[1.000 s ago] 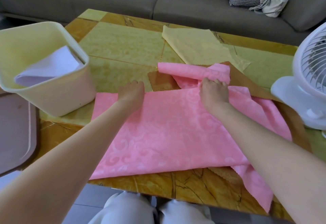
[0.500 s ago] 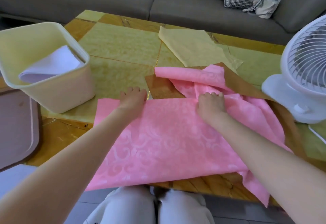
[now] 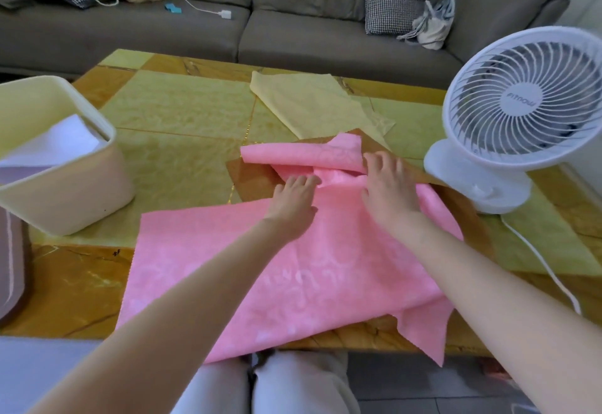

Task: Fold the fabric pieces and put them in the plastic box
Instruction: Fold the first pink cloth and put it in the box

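A large pink patterned fabric [image 3: 293, 276] lies spread over the table's near half, and its front edge hangs over the table edge. Its far part is bunched, with a flap rolled over [image 3: 293, 156]. My left hand [image 3: 294, 201] rests flat on the pink fabric, fingertips at the bunched part. My right hand [image 3: 389, 188] lies just to the right, fingers spread, pressing the cloth beside the rolled flap. A brown fabric [image 3: 249, 182] lies under the pink one. A pale yellow fabric [image 3: 309, 104] lies farther back. The cream plastic box [image 3: 71, 198] stands at the left and holds a folded white fabric [image 3: 55, 143].
A white desk fan [image 3: 521, 113] stands at the table's right, close to my right hand, and its cable [image 3: 537, 260] trails toward the front edge. A brown tray-like object [image 3: 13, 250] sits left of the box. A grey sofa [image 3: 293, 29] runs behind the table.
My left hand slid right along the pink fabric's far edge to the bunched middle. My right hand shifted a little farther toward the rolled flap. The view tilted up.
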`<state>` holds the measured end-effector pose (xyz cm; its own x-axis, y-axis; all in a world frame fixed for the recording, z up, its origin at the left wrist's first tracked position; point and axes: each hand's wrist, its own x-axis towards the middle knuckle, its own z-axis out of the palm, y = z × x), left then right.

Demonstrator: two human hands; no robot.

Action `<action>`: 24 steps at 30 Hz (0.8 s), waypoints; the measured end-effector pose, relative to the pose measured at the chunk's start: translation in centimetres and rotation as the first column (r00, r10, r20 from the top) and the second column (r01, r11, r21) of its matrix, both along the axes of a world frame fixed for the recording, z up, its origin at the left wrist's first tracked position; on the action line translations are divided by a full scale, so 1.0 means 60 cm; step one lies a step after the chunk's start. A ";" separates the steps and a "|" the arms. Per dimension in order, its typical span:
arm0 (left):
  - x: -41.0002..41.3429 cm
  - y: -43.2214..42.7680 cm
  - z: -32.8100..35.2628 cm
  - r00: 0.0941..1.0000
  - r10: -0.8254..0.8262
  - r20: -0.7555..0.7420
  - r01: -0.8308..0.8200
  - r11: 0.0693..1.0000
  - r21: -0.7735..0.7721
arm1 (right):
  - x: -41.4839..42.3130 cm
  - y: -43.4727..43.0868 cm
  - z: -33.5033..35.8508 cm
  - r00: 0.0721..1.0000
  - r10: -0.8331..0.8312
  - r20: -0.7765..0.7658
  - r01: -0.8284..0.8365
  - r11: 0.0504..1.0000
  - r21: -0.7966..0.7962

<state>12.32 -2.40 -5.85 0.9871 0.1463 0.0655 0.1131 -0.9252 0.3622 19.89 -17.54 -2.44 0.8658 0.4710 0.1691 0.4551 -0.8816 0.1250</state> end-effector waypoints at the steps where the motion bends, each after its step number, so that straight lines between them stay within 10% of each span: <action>1: 0.013 -0.013 -0.001 0.999 -0.007 -0.036 0.007 1.000 -0.006 | 0.001 -0.013 0.000 0.997 -0.058 -0.041 0.061 0.997 0.054; 9: 0.051 -0.049 -0.014 0.968 0.092 -0.235 -0.100 0.995 -0.026 | -0.020 -0.158 -0.057 0.813 -0.367 -0.451 0.467 0.875 0.128; 21: 0.010 -0.090 0.033 0.983 0.068 0.170 -0.048 0.991 -0.121 | -0.088 -0.207 0.000 0.969 -0.228 -0.092 0.233 0.740 0.631; 24: 0.000 -0.108 0.037 0.996 0.031 0.084 -0.025 0.997 -0.074 | -0.108 -0.238 -0.003 0.930 -0.288 -0.228 0.363 0.816 0.449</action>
